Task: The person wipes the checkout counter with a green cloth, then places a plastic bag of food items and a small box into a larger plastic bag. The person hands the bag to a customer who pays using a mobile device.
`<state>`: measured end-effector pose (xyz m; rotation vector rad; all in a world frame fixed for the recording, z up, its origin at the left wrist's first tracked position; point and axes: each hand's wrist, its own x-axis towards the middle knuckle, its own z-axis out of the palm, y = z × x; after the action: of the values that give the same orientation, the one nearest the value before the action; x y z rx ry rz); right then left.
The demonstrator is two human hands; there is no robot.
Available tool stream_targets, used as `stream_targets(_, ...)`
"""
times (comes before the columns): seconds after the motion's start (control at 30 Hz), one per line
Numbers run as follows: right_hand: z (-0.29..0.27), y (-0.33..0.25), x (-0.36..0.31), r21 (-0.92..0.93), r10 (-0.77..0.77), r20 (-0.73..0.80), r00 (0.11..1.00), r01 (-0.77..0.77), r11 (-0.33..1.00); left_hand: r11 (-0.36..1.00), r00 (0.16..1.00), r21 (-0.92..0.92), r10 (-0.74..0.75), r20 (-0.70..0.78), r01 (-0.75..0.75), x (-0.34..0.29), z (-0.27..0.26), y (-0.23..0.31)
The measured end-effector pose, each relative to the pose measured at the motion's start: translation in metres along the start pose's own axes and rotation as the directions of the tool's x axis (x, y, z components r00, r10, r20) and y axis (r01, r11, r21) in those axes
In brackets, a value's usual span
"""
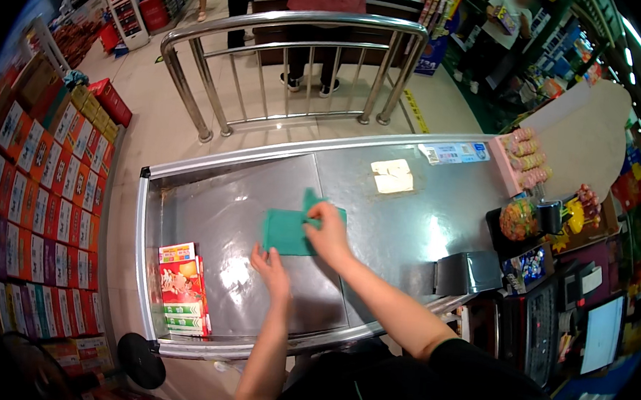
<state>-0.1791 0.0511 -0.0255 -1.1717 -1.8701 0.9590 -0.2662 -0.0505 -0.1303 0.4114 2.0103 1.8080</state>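
A green cloth [287, 231] lies spread as a rough rectangle on the metal checkout counter [234, 185]. My right hand [329, 235] is closed on its right part, pinching a fold that stands up above the fingers. At the cloth's lower left corner is my left hand [272, 267], palm low and fingers apart. Its fingertips are at the cloth's edge; whether they press on it I cannot tell. The cloth's left edge is slightly blurred.
Red and white leaflets [183, 287] lie at the counter's left end. A pale paper patch [392, 176] is stuck farther back. To the right stand a dark box-shaped device [469, 274], a candy jar [518, 219] and a keyboard [543, 326]. A steel railing [297, 26] rises beyond the counter.
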Motion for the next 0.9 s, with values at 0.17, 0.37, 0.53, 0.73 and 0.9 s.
stream_targets(0.17,0.030,0.002,-0.018,0.018,0.080,0.204,0.976,-0.085,0.996,0.871,0.902,-0.237,-0.406,0.145,0.430,0.038,-0.027,-0.002)
stream_targets(0.37,-0.017,0.044,-0.018,-0.326,0.251,-0.136,0.958,-0.283,0.902,0.919,0.922,0.135,-0.381,0.059,0.371,0.067,-0.017,-0.022)
stream_targets(0.53,-0.005,0.074,-0.028,-0.151,0.608,-0.083,0.790,-0.613,0.776,0.792,0.939,0.576,-0.324,0.117,0.202,0.067,-0.004,-0.004)
stream_targets(0.73,-0.062,0.089,-0.022,0.233,0.622,-0.125,0.773,-0.586,0.776,0.936,0.921,0.177,-0.336,0.196,0.304,0.051,-0.014,-0.015)
stream_targets(0.9,-0.082,0.068,-0.018,-0.076,0.417,-0.263,0.870,-0.449,0.890,0.924,0.896,-0.007,-0.368,0.249,0.382,0.026,-0.030,-0.005)
